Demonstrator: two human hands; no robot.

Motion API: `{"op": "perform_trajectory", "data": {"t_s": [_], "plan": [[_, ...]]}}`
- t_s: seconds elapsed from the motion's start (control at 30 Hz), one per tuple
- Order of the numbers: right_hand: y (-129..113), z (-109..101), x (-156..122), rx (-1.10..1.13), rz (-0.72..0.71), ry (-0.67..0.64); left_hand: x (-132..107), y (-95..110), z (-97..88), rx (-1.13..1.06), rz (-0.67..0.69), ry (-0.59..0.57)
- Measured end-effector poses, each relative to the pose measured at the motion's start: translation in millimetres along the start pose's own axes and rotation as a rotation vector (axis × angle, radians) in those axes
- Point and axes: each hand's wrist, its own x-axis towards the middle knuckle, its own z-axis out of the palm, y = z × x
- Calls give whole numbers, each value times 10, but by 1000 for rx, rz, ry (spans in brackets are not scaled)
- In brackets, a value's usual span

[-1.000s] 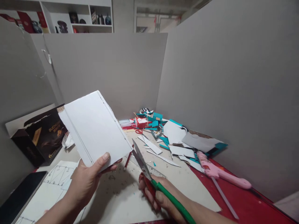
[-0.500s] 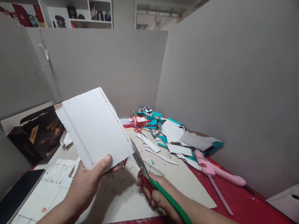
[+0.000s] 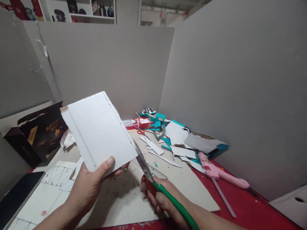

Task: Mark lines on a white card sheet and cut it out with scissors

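My left hand (image 3: 98,179) grips a white piece of cardboard (image 3: 100,127) by its lower edge, thumb on the face and fingers behind. Pencil-like lines run along the cardboard's left and right sides, and brown corrugation shows at its upper left corner. In my right hand (image 3: 160,198) is a pair of scissors (image 3: 145,166) with green and red handles, my fingers wrapped round them. The blades point up and left and meet the cardboard's lower right corner; one blade may be hidden behind it.
White and teal cardboard scraps (image 3: 177,137) lie across the back right. A pink glue gun (image 3: 216,172) rests on the red table cover (image 3: 230,198). Left are a dark box (image 3: 35,137), a drawn paper (image 3: 45,198) and a black flat object (image 3: 19,195). Grey partitions (image 3: 107,64) surround the table.
The view has shifted slightly. The cardboard sits a little lower and further right in the picture; both hands keep their grips, and the scissors stay at the same corner.
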Motion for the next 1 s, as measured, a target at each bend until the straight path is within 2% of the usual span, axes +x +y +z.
{"op": "perform_trajectory", "data": {"t_s": [0.23, 0.37, 0.5, 0.7, 1.0], "plan": [[-111, 9, -16, -61, -8, -4, -24, 12, 38, -11, -1, 34], [-163, 27, -10, -11, 15, -4, -15, -5, 37, 4, 18, 44], [-150, 33, -7, -31, -9, -1, -6, -49, -4, 17, 50, 20], [-108, 74, -21, 72, 41, 20, -6, -50, -4, 14, 42, 1], [-80, 65, -27, 37, 36, 12, 6, -63, -9, 21, 38, -12]]}}
